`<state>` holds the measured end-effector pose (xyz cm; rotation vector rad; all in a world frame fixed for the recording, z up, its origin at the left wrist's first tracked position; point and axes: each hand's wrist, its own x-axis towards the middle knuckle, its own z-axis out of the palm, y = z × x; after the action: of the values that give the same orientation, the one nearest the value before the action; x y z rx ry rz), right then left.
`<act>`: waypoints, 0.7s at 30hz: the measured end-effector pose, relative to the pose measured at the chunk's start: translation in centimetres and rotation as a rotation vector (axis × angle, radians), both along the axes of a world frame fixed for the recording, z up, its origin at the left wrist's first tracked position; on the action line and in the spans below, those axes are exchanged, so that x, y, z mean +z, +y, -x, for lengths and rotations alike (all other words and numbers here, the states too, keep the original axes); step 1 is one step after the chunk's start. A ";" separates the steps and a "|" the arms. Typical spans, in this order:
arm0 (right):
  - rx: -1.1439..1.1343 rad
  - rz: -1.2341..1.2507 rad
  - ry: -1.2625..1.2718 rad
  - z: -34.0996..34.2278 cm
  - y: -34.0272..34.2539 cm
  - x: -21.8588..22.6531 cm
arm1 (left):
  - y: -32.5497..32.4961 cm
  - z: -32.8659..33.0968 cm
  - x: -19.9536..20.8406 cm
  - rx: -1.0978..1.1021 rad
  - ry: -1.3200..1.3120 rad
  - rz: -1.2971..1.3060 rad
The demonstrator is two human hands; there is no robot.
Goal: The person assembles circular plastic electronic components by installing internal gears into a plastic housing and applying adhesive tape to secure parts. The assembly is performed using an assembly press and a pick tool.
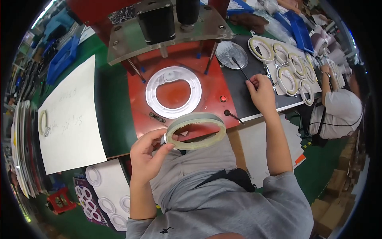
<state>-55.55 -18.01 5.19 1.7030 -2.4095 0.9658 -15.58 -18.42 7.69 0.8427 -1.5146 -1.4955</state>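
My left hand grips a pale yellow-green ring with a grey band by its left side, tilted above my lap. Between the thumb and fingers of my right hand is a thin dark brush; its tip reaches into a round foil-lined dish. A white ring lies flat on the red base of a press, ahead of my left hand. What the dish contains is hard to make out.
The press has a clear plate on metal posts above the white ring. Several finished-looking rings lie on white board at right. A paper sheet with a small ring covers the left. Another person works at far right.
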 end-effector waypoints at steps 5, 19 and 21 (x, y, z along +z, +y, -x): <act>-0.108 0.163 -0.041 0.8 -2.9 1.5 | -0.1 -0.2 -0.5 -0.009 -0.082 0.037; -0.144 0.134 0.140 2.0 -5.1 1.8 | -0.2 -0.3 -0.4 0.005 -0.146 0.089; -0.102 0.075 0.166 2.0 -4.8 1.5 | -0.1 0.0 -0.2 -0.004 -0.116 0.066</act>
<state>-57.54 -22.83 6.70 1.5527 -2.2996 0.8530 -15.58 -18.54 7.53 0.9001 -1.6424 -1.4124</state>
